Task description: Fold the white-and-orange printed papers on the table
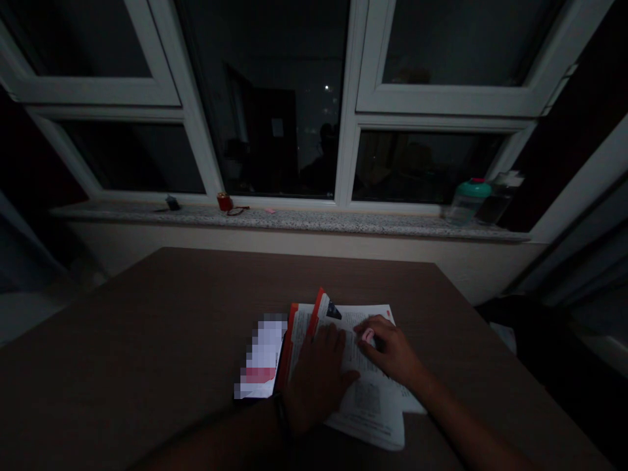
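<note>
A booklet (366,425) with printed pages and red edging lies on the brown table, with one page raised and slightly turned. My left hand (321,366) rests flat on the pages, fingers stretched out and thumb apart, with a dark band at the wrist. Between the thumb and fingers of my right hand (392,350) is a small pink object (367,335) with dark marks, held against the upper part of the printed page. Its exact kind is unclear in the dim light. A lit phone (265,353), its screen blurred, lies left of the booklet.
The brown table (147,340) reaches toward a speckled stone sill (304,219) under dark windows. On the sill stand a small red jar (224,201), a dark little bottle (172,203), and a clear bottle with a teal lid (468,199) beside another clear bottle (498,196).
</note>
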A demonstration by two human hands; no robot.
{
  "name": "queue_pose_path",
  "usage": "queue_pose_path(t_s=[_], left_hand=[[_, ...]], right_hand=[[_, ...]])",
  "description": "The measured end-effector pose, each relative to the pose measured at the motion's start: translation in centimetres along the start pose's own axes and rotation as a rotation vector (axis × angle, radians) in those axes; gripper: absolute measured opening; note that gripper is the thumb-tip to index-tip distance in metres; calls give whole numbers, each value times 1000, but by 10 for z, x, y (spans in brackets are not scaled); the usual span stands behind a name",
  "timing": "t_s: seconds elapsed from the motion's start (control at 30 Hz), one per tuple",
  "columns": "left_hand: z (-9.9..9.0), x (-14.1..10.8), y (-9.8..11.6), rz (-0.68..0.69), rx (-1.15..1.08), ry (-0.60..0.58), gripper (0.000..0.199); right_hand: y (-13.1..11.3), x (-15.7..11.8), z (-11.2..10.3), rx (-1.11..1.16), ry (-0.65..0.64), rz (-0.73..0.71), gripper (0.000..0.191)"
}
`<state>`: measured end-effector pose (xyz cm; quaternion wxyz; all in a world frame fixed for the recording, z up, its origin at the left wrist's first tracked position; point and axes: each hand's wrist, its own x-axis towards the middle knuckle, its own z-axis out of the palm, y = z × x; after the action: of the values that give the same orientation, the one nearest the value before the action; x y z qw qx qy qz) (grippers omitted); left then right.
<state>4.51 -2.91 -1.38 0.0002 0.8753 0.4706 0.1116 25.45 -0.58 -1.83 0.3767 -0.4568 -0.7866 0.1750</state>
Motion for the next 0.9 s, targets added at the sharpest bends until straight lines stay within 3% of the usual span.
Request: queue_pose_path(t_s=[0.2, 0.57, 0.9], left_hand=[[-6, -1, 11, -10, 81, -34, 60], [-16, 4, 22, -53, 197, -167, 66], [2, 3, 23, -67, 64, -93, 63]], right_hand=[[3, -3, 3, 25, -66, -68, 23], [3, -2, 5, -37, -67, -75, 23], [0, 0, 3, -18, -74, -53, 20]])
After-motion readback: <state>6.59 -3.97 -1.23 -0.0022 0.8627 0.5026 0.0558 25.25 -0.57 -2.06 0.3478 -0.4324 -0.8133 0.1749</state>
